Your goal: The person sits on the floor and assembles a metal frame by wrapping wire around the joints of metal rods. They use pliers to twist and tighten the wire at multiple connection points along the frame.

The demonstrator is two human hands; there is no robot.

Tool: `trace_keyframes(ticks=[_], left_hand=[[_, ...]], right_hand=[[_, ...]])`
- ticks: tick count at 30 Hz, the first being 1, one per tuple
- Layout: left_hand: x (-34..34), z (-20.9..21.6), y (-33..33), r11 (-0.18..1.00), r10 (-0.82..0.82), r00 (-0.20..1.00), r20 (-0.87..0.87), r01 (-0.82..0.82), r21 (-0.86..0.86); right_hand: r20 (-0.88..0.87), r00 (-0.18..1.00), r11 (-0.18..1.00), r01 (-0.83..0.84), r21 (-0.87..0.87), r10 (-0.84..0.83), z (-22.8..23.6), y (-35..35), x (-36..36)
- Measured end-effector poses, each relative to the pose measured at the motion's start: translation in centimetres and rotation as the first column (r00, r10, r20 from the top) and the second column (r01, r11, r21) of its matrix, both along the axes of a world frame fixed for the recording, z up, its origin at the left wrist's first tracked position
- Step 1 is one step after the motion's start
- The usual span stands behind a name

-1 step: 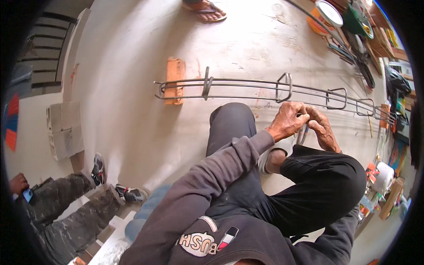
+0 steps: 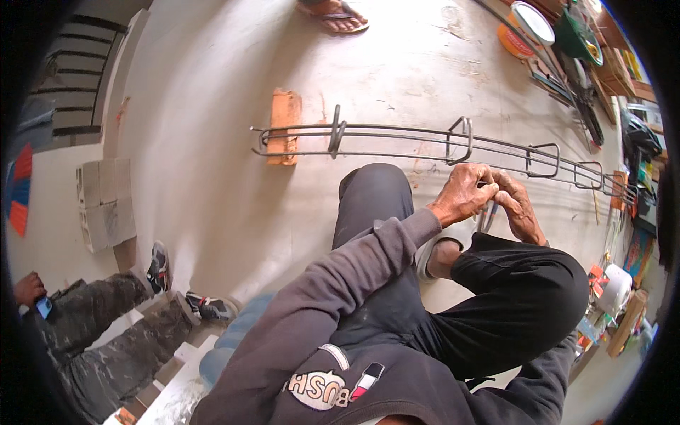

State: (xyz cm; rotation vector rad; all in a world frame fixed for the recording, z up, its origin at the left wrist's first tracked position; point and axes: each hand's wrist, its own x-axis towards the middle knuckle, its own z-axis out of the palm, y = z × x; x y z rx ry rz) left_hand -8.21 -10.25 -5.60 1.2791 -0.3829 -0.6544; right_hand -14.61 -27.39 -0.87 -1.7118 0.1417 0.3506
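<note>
A long rebar cage (image 2: pixel 397 132) of dark steel rods with several bent stirrups (image 2: pixel 459 142) runs across in front of me. Its left end rests on an orange brick (image 2: pixel 283 127), its far right end on another orange block (image 2: pixel 618 188). Just on the near side of the rods, my left hand (image 2: pixel 464 195) is closed, thumb and fingers pinched together. Against it, my right hand (image 2: pixel 519 212) has its fingers curled in. What the fingers pinch is hidden. Thin handle-like parts (image 2: pixel 487 216) show below the hands, too little to tell the tool's kind.
A person's sandaled foot (image 2: pixel 343 21) stands beyond the cage. At lower left another person sits in dark patterned trousers (image 2: pixel 106 312). Grey blocks (image 2: pixel 106 205) are stacked by the left wall. At right lie an orange bucket (image 2: pixel 516 42), a green container (image 2: pixel 577 39) and wood scraps.
The whole view has shifted very slightly. Both hands keep the same closed pose beside the rebar cage.
</note>
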Motion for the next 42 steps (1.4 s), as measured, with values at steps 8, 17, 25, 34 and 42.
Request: trace_keyframes(ticks=[8, 17, 25, 34, 42], left_hand=[[1.3, 0.0, 7.7, 0.915, 0.012, 0.751, 0.66, -0.275, 0.296], [7.7, 3.6, 19.1, 0.398, 0.188, 0.602, 0.776, -0.769, 0.5], [8.9, -0.7, 19.6, 0.651, 0.332, 0.883, 0.33, -0.468, 0.598], [9.2, 0.3, 21.5, 0.748, 0.447, 0.884, 0.134, -0.452, 0.487], [9.6, 0.3, 21.6, 0.766, 0.46, 0.884, 0.078, -0.44, 0.469]], right_hand=[[0.01, 0.999, 0.974, -0.033, -0.225, 0.036, -1.4, -0.6, 1.8], [-0.198, 0.967, 0.972, -0.191, -0.134, 0.162, 3.1, -0.3, 3.6], [-0.322, 0.913, 0.872, -0.356, -0.335, 0.249, 7.4, 0.2, 5.8], [-0.408, 0.868, 0.907, -0.381, -0.179, 0.284, 9.9, 3.6, 8.3], [0.133, 0.919, 0.922, -0.349, -0.169, 0.372, 3.3, 9.1, 10.8]])
